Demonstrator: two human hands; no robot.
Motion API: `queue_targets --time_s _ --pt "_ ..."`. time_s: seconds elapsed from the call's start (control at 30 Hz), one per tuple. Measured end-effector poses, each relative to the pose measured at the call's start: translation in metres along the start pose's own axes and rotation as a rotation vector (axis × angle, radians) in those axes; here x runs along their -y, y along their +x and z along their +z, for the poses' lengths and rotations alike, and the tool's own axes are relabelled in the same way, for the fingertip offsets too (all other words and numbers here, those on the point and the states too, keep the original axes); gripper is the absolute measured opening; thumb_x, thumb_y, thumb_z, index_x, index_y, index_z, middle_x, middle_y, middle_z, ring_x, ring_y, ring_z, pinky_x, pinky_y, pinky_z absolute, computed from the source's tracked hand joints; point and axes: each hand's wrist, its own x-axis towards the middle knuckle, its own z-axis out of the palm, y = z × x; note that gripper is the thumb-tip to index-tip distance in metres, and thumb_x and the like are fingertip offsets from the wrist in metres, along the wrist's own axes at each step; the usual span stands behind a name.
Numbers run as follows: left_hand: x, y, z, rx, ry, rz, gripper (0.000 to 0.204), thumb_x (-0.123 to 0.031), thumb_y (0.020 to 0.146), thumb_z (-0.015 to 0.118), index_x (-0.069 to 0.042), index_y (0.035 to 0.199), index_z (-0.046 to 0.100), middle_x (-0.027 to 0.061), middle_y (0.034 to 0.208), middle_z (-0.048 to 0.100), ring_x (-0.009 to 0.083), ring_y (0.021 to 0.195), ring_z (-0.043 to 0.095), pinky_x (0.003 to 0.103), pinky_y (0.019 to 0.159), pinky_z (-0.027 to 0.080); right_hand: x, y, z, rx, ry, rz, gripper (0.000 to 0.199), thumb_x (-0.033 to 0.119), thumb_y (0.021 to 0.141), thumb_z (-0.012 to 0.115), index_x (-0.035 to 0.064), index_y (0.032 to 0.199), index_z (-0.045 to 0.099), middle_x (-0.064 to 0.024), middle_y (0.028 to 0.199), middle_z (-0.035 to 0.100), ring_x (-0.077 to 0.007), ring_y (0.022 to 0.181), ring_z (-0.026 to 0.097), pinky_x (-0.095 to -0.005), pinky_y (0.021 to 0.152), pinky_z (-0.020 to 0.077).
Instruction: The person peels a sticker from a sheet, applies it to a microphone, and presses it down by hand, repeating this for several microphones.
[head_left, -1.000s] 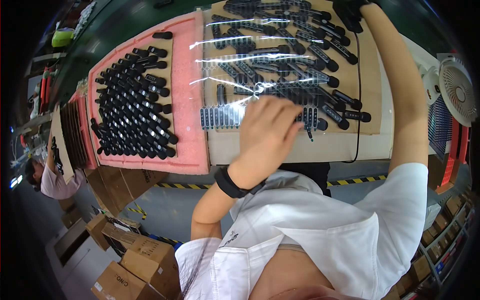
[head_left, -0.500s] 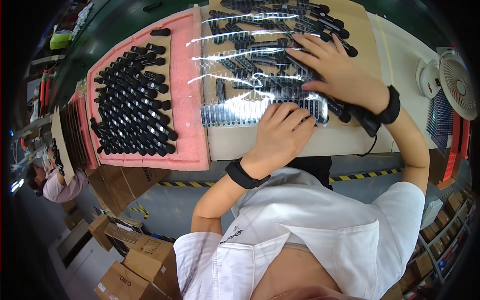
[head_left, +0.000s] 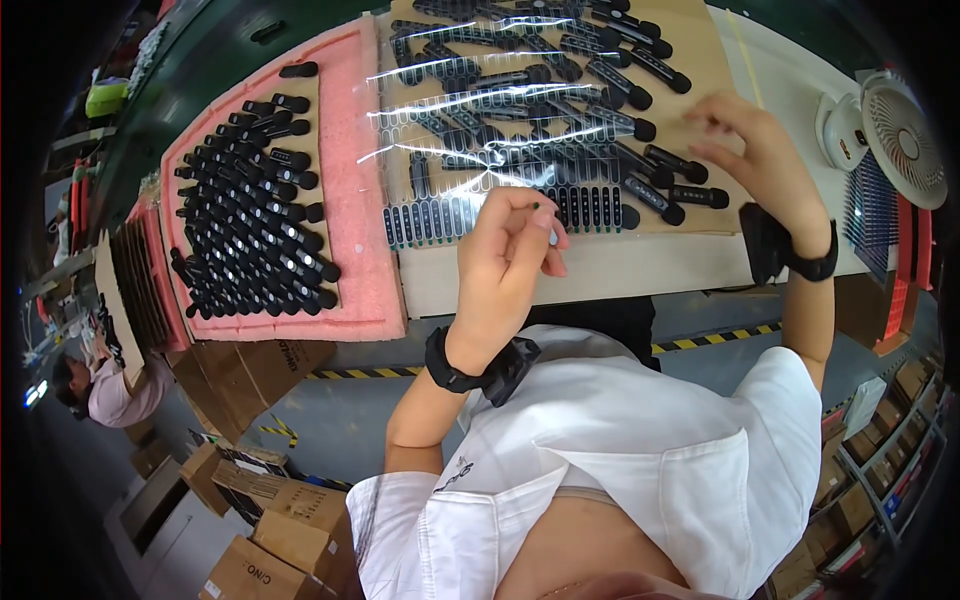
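Note:
My left hand (head_left: 507,262) is over the near edge of a clear plastic sheet (head_left: 432,165), thumb and fingers pinched together. A tiny dark bit shows at its fingertips, too small to name. The sheet carries a row of dark strip-shaped stickers (head_left: 590,207) along its near side and many blank oval outlines. Beneath and beyond it lie black handheld microphones (head_left: 655,70), scattered on brown cardboard (head_left: 712,60). My right hand (head_left: 755,150) is raised at the right, off the sheet, its fingers loosely bent, apart and slightly blurred; nothing shows in it.
To the left, a pink foam tray (head_left: 365,220) holds rows of microphones (head_left: 255,215). A white fan (head_left: 900,140) stands at the right end of the table. Cardboard boxes (head_left: 250,575) sit on the floor, lower left. Another person (head_left: 125,385) is at far left.
My right hand has lifted off the sheet and moved right. My left hand has shifted left, its fingers going from spread on the sheet to a pinch. The whole view has shifted slightly.

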Motion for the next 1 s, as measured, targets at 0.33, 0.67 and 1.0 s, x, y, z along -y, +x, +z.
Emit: queue_targets --time_s 0.33,0.67,1.0 --pt "-0.007 0.0 -0.001 0.177 0.532 0.201 0.009 0.005 0.068 0.062 0.002 0.076 0.063 0.0051 0.076 0.055 0.0109 0.06 0.052 0.02 0.057 0.042 0.013 -0.046 0.041 -0.079 -0.19 0.077 0.029 -0.003 0.065 0.063 0.0021 0.091 0.052 -0.0077 0.083 0.052 -0.0185 0.063 0.051 -0.0282 0.057 0.0404" --pt "-0.029 -0.005 -0.003 -0.001 0.563 0.323 0.012 0.005 0.069 0.062 0.001 0.08 0.064 0.0054 0.072 0.057 0.0118 0.065 0.051 0.021 0.061 0.04 0.034 -0.039 0.018 -0.353 0.533 0.172 0.024 0.004 0.081 0.053 0.0041 0.103 0.045 -0.0084 0.092 0.05 -0.0109 0.055 0.047 -0.0245 0.049 0.0445" --pt "-0.068 -0.001 0.001 0.103 0.465 0.426 0.013 0.007 0.064 0.066 0.004 0.076 0.06 0.0052 0.072 0.058 0.0105 0.065 0.05 0.02 0.057 0.038 0.077 -0.005 0.046 -0.246 0.989 0.026 0.03 0.003 0.086 0.047 0.0022 0.114 0.038 -0.0104 0.098 0.051 -0.0116 0.06 0.054 -0.0252 0.056 0.0531"
